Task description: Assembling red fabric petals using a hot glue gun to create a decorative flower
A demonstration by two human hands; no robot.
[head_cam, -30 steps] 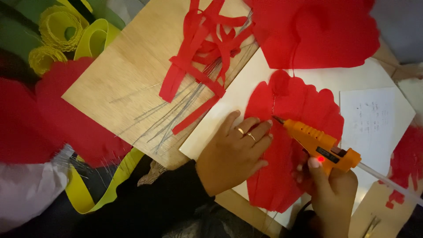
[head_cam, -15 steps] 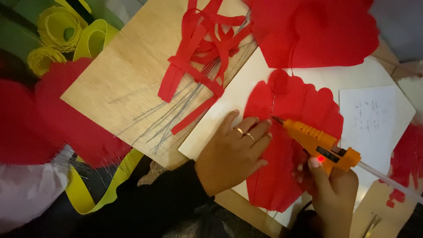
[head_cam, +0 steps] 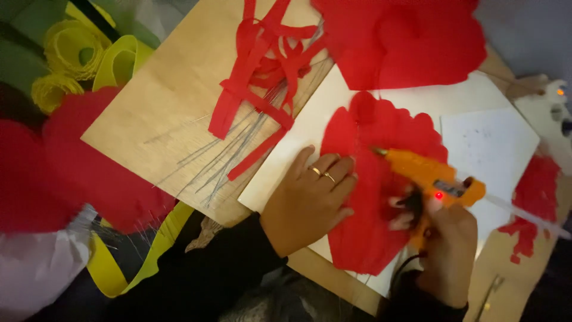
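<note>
My left hand (head_cam: 310, 197), with two rings on its fingers, lies flat on the left edge of a large scalloped red paper petal (head_cam: 381, 134) and the white sheet (head_cam: 304, 140) under it. My right hand (head_cam: 444, 247) grips an orange glue gun (head_cam: 429, 173) by its handle. The gun's nozzle points left, its tip over the petal's upper middle. A small red light glows on the gun's body. A clear glue stick (head_cam: 527, 214) pokes out of its back toward the right.
A wooden board (head_cam: 161, 119) carries red paper strips (head_cam: 262, 59) and thin wires (head_cam: 232, 149). A big red paper sheet (head_cam: 405, 36) lies at the top. Yellow paper rolls (head_cam: 83, 56) sit top left, red crepe (head_cam: 59, 173) at left, a yellow strip (head_cam: 146, 256) below.
The glue gun's nozzle has shifted slightly left over the petal. My left hand has stayed pressed on the petal's edge.
</note>
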